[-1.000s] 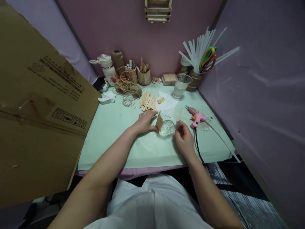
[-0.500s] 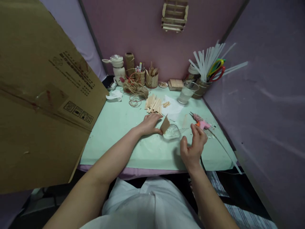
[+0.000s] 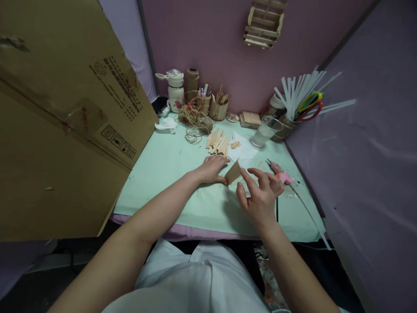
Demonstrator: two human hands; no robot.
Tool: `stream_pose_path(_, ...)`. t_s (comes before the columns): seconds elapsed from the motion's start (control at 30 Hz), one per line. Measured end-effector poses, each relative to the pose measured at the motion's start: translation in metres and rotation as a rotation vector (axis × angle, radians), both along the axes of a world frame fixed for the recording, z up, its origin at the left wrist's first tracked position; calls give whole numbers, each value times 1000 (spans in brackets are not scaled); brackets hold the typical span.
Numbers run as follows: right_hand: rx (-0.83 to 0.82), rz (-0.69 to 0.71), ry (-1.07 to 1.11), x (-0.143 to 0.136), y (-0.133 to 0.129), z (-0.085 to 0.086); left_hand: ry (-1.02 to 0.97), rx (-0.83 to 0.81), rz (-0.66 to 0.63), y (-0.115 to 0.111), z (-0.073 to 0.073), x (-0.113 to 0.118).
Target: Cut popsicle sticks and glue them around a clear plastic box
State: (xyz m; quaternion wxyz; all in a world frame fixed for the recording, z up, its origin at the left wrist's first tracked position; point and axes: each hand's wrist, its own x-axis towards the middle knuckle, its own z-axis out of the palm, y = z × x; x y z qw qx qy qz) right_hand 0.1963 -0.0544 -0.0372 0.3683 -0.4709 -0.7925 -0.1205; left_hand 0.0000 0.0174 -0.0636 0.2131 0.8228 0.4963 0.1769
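A small brown card (image 3: 233,173) stands tilted on the pale green tabletop (image 3: 195,208). My left hand (image 3: 215,169) rests on the table at its left, fingers around its lower left edge. My right hand (image 3: 259,191) hovers at the card's right with fingers apart, the index fingertip close to its edge; whether they touch is unclear. Behind my right fingers lies a clear plastic dish (image 3: 243,184), mostly hidden. A pink glue gun (image 3: 284,175) lies to the right of that hand.
Beyond the hands are loose wooden sticks (image 3: 217,142), tangled twine (image 3: 193,119), a clear cup (image 3: 265,132) and stick-covered pots (image 3: 219,108). A large cardboard sheet (image 3: 65,130) stands at the left. A jar of white strips and scissors (image 3: 286,126) stands at the back right.
My right hand has moved left and forward to the card, now covering much of the clear dish. My left hand stays by the card. The whole view has shifted and tilted slightly.
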Motion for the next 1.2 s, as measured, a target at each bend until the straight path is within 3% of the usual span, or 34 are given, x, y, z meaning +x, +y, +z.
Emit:
stream_pose_path(0.17, -63, 37, 32, 2, 2, 0, 1, 8, -12, 1, -4, 0)
stream_pose_path(0.8, 16, 36, 61, 1, -2, -3, -23, -13, -37, 2, 3, -5)
stream_pose_path(1.03, -25, 8, 428, 19, 3, -18, -92, -60, -45, -4, -1, -8)
stream_pose_path(1.2, -340, 2, 795, 31, 11, -47, -257, -164, -35, -19, 2, 5)
